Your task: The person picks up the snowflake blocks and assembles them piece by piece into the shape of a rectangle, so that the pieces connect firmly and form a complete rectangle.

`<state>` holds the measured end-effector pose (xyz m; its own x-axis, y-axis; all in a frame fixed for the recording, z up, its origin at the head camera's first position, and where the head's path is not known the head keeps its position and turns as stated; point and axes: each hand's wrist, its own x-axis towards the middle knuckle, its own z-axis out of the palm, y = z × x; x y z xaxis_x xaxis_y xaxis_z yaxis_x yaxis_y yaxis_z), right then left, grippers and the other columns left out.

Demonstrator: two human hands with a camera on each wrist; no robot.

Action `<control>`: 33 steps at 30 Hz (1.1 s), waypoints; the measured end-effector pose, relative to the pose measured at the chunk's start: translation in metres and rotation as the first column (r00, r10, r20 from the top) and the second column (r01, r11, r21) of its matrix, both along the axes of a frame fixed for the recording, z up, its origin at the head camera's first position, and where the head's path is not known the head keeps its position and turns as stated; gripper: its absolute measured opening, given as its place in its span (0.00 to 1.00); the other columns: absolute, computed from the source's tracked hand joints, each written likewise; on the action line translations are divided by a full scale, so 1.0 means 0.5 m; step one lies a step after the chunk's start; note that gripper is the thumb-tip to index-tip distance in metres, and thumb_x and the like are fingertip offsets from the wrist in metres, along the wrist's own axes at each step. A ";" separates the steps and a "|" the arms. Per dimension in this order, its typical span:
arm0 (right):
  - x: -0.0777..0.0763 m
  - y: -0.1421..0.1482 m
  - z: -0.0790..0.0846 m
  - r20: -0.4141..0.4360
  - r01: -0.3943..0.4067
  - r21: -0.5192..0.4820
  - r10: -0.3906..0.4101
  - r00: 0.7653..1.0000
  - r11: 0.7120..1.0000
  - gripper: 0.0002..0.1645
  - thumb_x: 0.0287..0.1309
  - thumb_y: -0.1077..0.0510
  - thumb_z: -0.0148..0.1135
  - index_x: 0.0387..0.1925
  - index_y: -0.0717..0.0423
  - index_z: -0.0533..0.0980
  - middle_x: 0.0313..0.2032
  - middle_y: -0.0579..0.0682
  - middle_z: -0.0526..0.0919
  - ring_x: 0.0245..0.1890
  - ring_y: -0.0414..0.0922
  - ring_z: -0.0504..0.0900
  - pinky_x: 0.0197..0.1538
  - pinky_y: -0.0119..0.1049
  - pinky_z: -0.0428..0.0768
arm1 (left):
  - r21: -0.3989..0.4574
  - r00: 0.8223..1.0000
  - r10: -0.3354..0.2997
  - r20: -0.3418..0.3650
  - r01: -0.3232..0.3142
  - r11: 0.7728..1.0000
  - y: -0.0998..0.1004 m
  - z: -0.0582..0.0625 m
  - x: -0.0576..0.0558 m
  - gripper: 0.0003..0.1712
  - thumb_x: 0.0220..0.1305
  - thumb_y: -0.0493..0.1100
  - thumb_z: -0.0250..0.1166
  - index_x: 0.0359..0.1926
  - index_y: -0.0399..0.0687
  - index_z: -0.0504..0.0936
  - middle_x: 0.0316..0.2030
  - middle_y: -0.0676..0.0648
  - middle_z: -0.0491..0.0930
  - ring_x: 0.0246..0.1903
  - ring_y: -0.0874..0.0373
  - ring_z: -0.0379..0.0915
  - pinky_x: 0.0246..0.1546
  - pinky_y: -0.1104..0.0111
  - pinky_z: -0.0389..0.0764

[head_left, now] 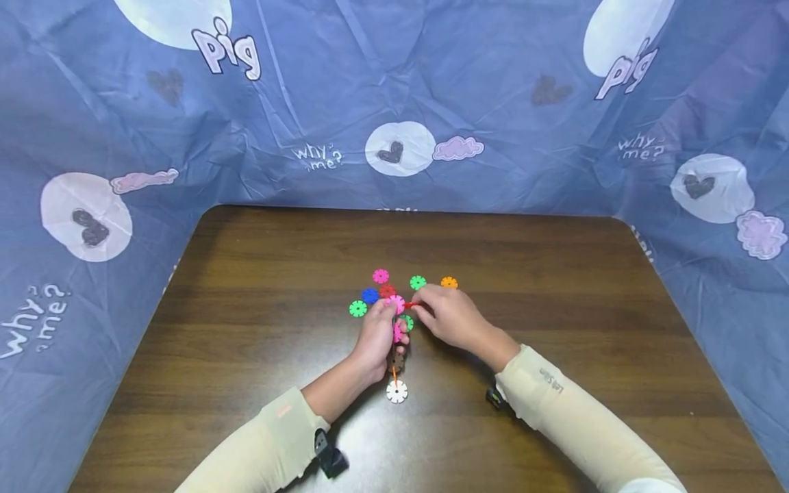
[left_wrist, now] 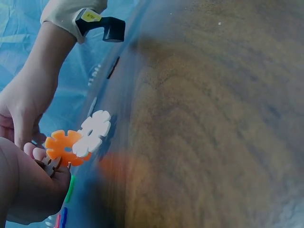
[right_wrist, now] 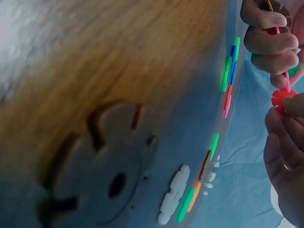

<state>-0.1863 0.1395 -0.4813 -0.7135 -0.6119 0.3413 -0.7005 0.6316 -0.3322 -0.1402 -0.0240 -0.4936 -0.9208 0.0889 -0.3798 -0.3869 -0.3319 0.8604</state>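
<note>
My left hand (head_left: 373,340) grips a joined string of notched plastic discs. At its near end hangs a white disc (head_left: 397,392), slotted to an orange disc (left_wrist: 58,142). A brown disc (left_wrist: 51,166) shows at the heel of that hand, and a pink disc (head_left: 397,303) stands up by the thumb. Beside its fingers a green disc (head_left: 408,322) is partly hidden. My right hand (head_left: 452,317) pinches a small red disc (right_wrist: 279,98) between thumb and fingers, its edge at the pink disc in the right wrist view.
Loose discs lie on the brown table (head_left: 265,274) beyond my hands: pink (head_left: 381,276), blue (head_left: 370,296), green (head_left: 357,309) and red (head_left: 387,291). Farther right are another green disc (head_left: 418,282) and an orange disc (head_left: 449,282). Blue printed cloth (head_left: 394,89) encloses the table.
</note>
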 end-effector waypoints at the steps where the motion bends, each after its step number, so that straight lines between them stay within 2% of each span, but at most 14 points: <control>1: 0.001 -0.001 0.001 -0.024 -0.014 0.000 0.014 1.000 1.000 0.07 0.59 0.62 0.71 0.36 0.55 0.79 0.34 0.48 0.84 0.33 0.44 0.83 0.38 0.41 0.84 | -0.004 1.000 0.000 0.003 0.000 1.000 0.001 0.000 0.001 0.10 0.81 0.45 0.43 0.47 0.46 0.69 0.21 0.51 0.68 0.15 0.64 0.66 0.12 0.77 0.67; 10: -0.005 -0.004 0.001 -0.177 -0.151 0.013 0.151 0.973 0.988 0.08 0.56 0.67 0.72 0.32 0.57 0.78 0.29 0.48 0.81 0.29 0.44 0.80 0.34 0.38 0.82 | -0.035 1.000 -0.016 0.004 0.017 0.999 0.014 -0.002 0.003 0.12 0.82 0.45 0.38 0.50 0.42 0.65 0.23 0.51 0.67 0.16 0.63 0.65 0.13 0.76 0.67; 15: -0.015 -0.002 0.004 -0.176 -0.198 0.005 0.196 0.965 0.980 0.07 0.56 0.67 0.73 0.32 0.58 0.79 0.29 0.47 0.80 0.29 0.43 0.80 0.35 0.36 0.83 | -0.044 0.998 -0.057 0.015 0.057 0.997 0.015 -0.001 0.000 0.14 0.82 0.47 0.37 0.51 0.41 0.63 0.23 0.50 0.69 0.16 0.62 0.69 0.14 0.75 0.72; 21: -0.025 -0.001 0.010 -0.169 -0.248 -0.050 0.236 0.957 0.967 0.09 0.53 0.69 0.74 0.36 0.58 0.84 0.33 0.48 0.84 0.33 0.42 0.84 0.39 0.32 0.85 | 0.015 0.990 -0.135 0.047 0.134 0.991 0.005 0.001 -0.001 0.23 0.81 0.56 0.42 0.65 0.48 0.60 0.24 0.51 0.77 0.17 0.62 0.75 0.18 0.71 0.78; 23: -0.029 0.000 0.010 -0.124 -0.241 -0.098 0.228 0.966 0.966 0.09 0.53 0.70 0.74 0.37 0.59 0.85 0.34 0.50 0.86 0.35 0.43 0.85 0.41 0.32 0.85 | 0.038 0.989 -0.137 0.046 0.135 0.990 0.002 0.001 -0.003 0.24 0.80 0.57 0.45 0.66 0.50 0.60 0.25 0.51 0.78 0.18 0.63 0.76 0.19 0.70 0.79; 25: -0.033 0.002 0.009 -0.047 -0.203 -0.156 0.198 0.979 0.967 0.10 0.53 0.71 0.73 0.37 0.60 0.86 0.36 0.50 0.87 0.38 0.44 0.86 0.45 0.34 0.85 | 0.057 0.992 -0.124 0.037 0.122 0.991 0.001 -0.002 -0.006 0.23 0.80 0.56 0.47 0.65 0.47 0.63 0.25 0.51 0.77 0.18 0.63 0.76 0.19 0.69 0.81; 27: -0.039 0.003 0.008 0.057 -0.134 -0.219 0.150 0.987 0.967 0.10 0.55 0.73 0.71 0.38 0.61 0.87 0.37 0.51 0.88 0.39 0.44 0.86 0.45 0.35 0.85 | 0.056 0.995 -0.101 0.028 0.099 0.994 0.000 -0.006 -0.010 0.22 0.80 0.53 0.48 0.62 0.43 0.66 0.24 0.51 0.76 0.18 0.63 0.75 0.18 0.70 0.80; 29: -0.049 0.001 0.007 0.174 -0.050 -0.268 0.100 0.980 0.962 0.10 0.58 0.74 0.67 0.39 0.63 0.86 0.36 0.51 0.88 0.37 0.44 0.87 0.43 0.37 0.86 | 0.051 0.997 -0.076 0.023 0.075 0.996 -0.002 -0.010 -0.012 0.21 0.81 0.52 0.48 0.59 0.38 0.67 0.23 0.51 0.74 0.17 0.63 0.73 0.17 0.71 0.80; 31: -0.065 -0.004 0.007 0.243 0.031 -0.252 0.032 0.970 0.967 0.10 0.61 0.72 0.63 0.41 0.64 0.86 0.36 0.52 0.88 0.36 0.45 0.86 0.43 0.38 0.86 | 0.053 0.998 -0.051 0.023 0.049 0.997 -0.001 -0.012 -0.014 0.22 0.80 0.51 0.49 0.56 0.35 0.67 0.23 0.50 0.72 0.16 0.63 0.72 0.15 0.72 0.78; 33: -0.086 -0.007 0.009 0.271 0.093 -0.151 -0.050 0.961 0.984 0.11 0.64 0.70 0.61 0.43 0.63 0.85 0.37 0.52 0.88 0.37 0.46 0.86 0.45 0.41 0.85 | 0.061 0.999 -0.036 0.024 0.034 0.998 0.003 -0.012 -0.017 0.21 0.81 0.51 0.49 0.54 0.35 0.67 0.22 0.50 0.71 0.16 0.63 0.72 0.14 0.73 0.77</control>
<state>-0.2293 0.1360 -0.4768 -0.8315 -0.5086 0.2237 -0.5285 0.6000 -0.6006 -0.1486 -0.0226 -0.4996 -0.9069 0.1443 -0.3958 -0.4205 -0.3689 0.8290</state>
